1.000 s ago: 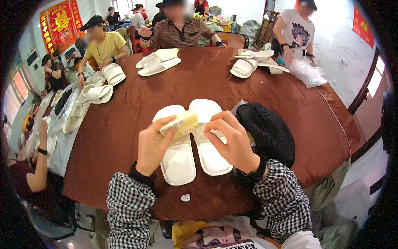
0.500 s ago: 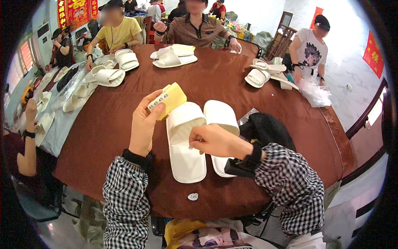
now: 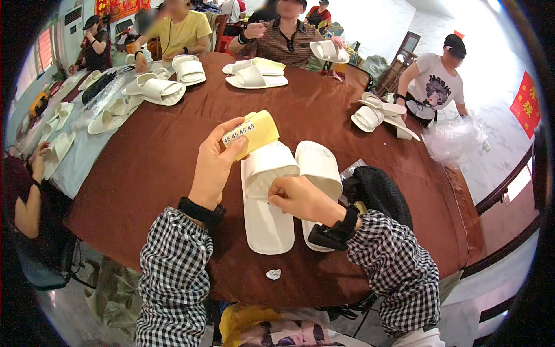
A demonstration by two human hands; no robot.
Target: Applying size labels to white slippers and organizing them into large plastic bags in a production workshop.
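Slippers (image 3: 289, 191) under both hands, black bag (image 3: 378, 191) just beside.

Left hand (image 3: 215, 165): a second ago it was low, pinching the yellow sticker roll (image 3: 252, 133) over the toe of the left slipper (image 3: 266, 196) together with the right hand. It has since lifted the roll clear of the slipper and now holds it alone, raised above the strap.

Right hand (image 3: 300, 198): released the roll, moved down, and now rests closed on the left slipper's strap edge.
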